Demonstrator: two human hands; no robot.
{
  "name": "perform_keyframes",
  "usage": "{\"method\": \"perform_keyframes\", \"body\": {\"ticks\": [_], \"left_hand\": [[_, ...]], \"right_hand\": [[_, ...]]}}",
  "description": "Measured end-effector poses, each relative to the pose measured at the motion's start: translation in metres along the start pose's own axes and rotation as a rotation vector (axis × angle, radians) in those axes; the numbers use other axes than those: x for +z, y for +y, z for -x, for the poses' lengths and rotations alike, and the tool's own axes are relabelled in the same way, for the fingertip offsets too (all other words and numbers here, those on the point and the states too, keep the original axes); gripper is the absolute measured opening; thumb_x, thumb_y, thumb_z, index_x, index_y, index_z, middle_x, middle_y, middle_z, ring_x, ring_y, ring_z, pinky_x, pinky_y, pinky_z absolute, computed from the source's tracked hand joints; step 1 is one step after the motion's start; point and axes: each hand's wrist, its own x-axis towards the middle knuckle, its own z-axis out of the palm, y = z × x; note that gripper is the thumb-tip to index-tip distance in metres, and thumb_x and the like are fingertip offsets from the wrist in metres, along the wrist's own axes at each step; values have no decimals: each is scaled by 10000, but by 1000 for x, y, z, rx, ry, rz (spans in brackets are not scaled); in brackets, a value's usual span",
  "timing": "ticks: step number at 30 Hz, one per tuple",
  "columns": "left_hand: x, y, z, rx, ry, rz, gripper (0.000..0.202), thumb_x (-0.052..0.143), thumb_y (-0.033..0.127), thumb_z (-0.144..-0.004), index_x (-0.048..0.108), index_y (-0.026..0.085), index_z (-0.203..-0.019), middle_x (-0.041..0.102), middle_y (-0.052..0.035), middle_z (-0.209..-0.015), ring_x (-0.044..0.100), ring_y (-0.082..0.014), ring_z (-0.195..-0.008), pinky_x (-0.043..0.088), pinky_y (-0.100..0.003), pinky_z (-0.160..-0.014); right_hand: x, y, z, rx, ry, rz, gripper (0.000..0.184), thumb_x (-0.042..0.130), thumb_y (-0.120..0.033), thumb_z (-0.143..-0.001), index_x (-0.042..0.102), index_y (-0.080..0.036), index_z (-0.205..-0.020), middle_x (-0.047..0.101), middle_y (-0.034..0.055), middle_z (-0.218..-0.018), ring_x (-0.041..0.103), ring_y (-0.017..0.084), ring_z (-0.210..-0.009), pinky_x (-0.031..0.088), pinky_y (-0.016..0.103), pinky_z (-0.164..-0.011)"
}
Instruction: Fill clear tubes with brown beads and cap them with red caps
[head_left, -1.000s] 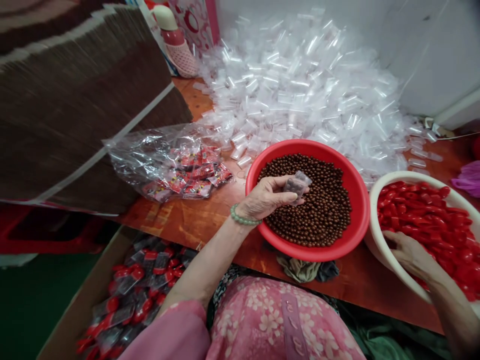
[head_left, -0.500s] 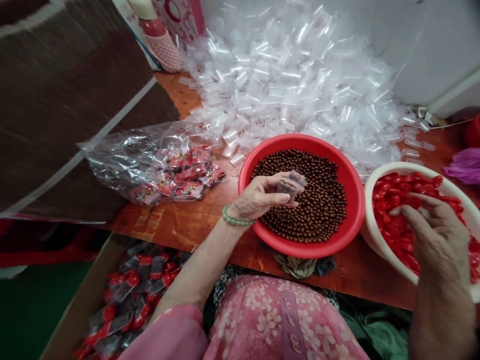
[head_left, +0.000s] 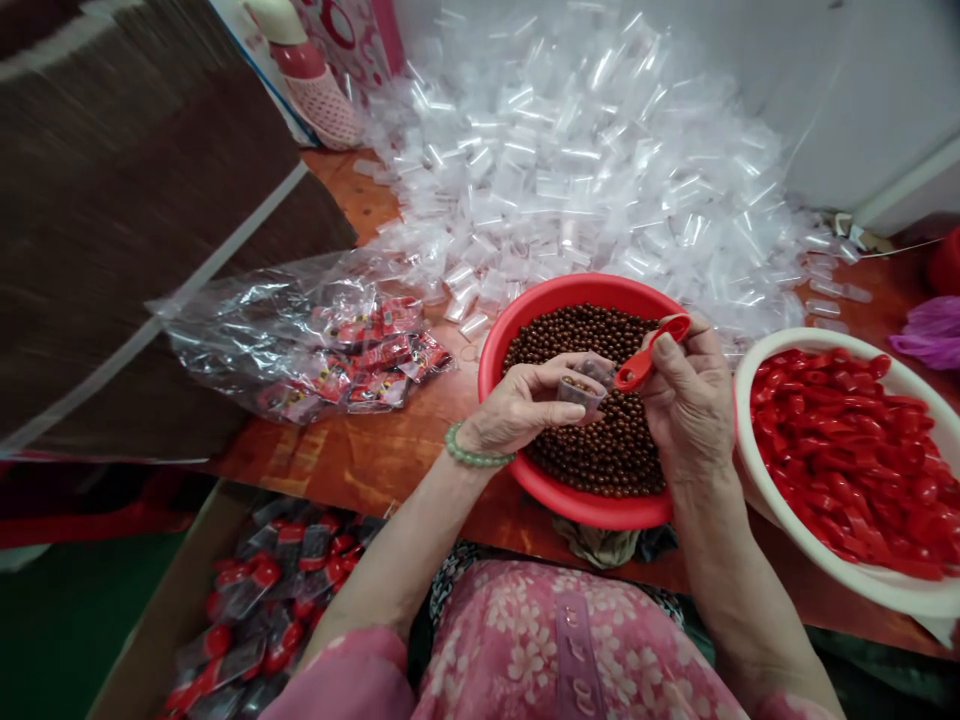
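Observation:
My left hand [head_left: 525,405] pinches a small clear bag [head_left: 583,385] holding a few brown beads, its mouth held open above the red bowl [head_left: 517,330] of brown beads [head_left: 611,450]. My right hand [head_left: 690,400] grips a small red plastic spoon [head_left: 651,352] with its scoop end touching the bag's mouth. Both hands hover over the bowl. A green bead bracelet sits on my left wrist.
A white bowl [head_left: 885,590] full of red spoons stands at the right. A big heap of empty clear bags [head_left: 585,160] covers the table's back. A clear sack of red packets [head_left: 352,345] lies left. A cardboard box of filled bags [head_left: 255,600] sits below left.
My right hand left the white bowl with a red spoon and moved left to the bag held in my left hand. The left hand stayed over the red bowl.

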Motion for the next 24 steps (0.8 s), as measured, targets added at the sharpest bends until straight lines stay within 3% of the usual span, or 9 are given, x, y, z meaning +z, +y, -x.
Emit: {"method": "perform_keyframes", "body": {"ticks": [5, 8, 12, 16, 21, 24], "left_hand": [[-1, 0, -1, -1, 12, 34, 233, 906, 268, -703, 858, 224, -926, 626, -119, -1372, 601, -265, -1256, 657, -327, -904], [-1, 0, -1, 11, 24, 61, 222, 902, 269, -709, 858, 226, -922, 621, -118, -1366, 595, -276, -1281, 663, -345, -905], [0, 0, -1, 15, 38, 105, 213, 904, 289, -712, 859, 228, -911, 632, -110, -1366, 648, -261, -1222, 666, -331, -888], [0, 0, -2, 21, 52, 122, 231, 907, 310, -712, 858, 224, -921, 648, -109, -1367, 675, -257, -1190, 663, -322, -887], [1, 0, -1, 71, 70, 108, 200, 898, 285, -720, 855, 222, -905, 650, -104, -1336, 643, -266, -1247, 656, -327, -914], [0, 0, -1, 64, 49, 103, 197, 889, 277, -732, 855, 222, -917, 642, -107, -1330, 631, -265, -1250, 659, -345, -920]], "right_hand": [[1, -2, 9, -62, 93, 54, 314, 724, -433, -907, 473, -270, -1004, 715, -39, -887, 594, 85, -555, 470, 196, -488], [3, -1, 18, -167, 137, 193, 326, 753, -416, -900, 499, -276, -1050, 720, -37, -873, 698, 126, -671, 557, 240, -590], [6, 4, 30, -277, 87, 313, 350, 805, -290, -862, 574, -292, -1125, 707, -45, -878, 729, 134, -747, 609, 275, -700], [6, 7, 33, -308, 45, 359, 390, 817, -219, -843, 612, -298, -1165, 696, -44, -876, 711, 115, -733, 597, 248, -666], [6, 5, 24, -323, 249, 330, 390, 832, -284, -841, 596, -262, -1151, 672, -75, -791, 671, 98, -600, 568, 223, -548], [6, 10, 22, -371, 240, 356, 372, 837, -270, -833, 624, -252, -1138, 681, -71, -799, 673, 92, -607, 568, 210, -546]]}}
